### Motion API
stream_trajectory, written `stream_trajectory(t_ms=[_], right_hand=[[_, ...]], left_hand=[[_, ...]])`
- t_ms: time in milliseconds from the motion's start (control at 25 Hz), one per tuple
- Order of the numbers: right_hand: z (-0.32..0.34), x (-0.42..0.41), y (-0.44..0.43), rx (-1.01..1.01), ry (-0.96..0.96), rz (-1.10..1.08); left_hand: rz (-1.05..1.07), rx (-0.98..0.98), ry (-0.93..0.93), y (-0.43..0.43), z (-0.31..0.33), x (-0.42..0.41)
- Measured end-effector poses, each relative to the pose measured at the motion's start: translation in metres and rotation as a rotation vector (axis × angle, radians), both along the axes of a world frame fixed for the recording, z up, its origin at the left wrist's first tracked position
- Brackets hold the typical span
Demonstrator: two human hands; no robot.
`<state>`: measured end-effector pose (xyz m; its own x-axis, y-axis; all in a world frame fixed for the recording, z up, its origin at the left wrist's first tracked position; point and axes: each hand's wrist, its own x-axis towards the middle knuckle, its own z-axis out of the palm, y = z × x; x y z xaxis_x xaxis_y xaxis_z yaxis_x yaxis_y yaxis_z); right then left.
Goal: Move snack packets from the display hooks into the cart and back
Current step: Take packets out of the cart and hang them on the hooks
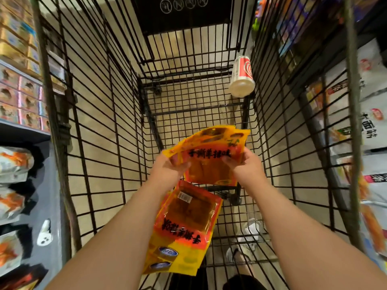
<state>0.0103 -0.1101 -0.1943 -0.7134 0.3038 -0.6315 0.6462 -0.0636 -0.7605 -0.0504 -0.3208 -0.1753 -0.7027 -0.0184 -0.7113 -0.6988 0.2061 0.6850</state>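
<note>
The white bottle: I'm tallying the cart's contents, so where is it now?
Head view: the white bottle lies in the far right corner of the cart, against its right wire wall, beyond the held packets.

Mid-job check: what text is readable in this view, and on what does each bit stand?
"手撕素排味", roughly: black print on the held packets.
"面筋": on the white bag, right shelf.
On the packets in the cart: seemingly the same print, upside down; barcode digits too small.
On the cart sign and the bottle: unreadable.
</note>
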Motion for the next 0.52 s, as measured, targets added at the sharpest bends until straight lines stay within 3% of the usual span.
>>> stream_trajectory(t_ms=[80, 160, 280, 440, 520], right_hand=[[-0.009, -0.004, 0.001, 0.014, -0.001, -0.010], [-0.017, -0.007, 0.002, 0.042, -0.012, -0.030], [-0.032, -0.010, 0.006, 0.073, -0.029, -0.073], [-0.047, -0.005, 0.008, 0.057, -0.153, -0.049], [-0.051, -0.003, 0.004, 0.027, -0.196, -0.066]], left_hand=[[0.089, -0.215, 0.081, 0.004, -0.010, -0.010], [-0.038, -0.357, 0.173, 0.004, -0.023, -0.018], [-0.097, -0.245, 0.087, 0.010, -0.032, -0.025], [-0.263, -0.396, -0.059, 0.012, -0.044, -0.020], [-0.323, -0.361, -0.137, 0.011, -0.052, -0.006]])
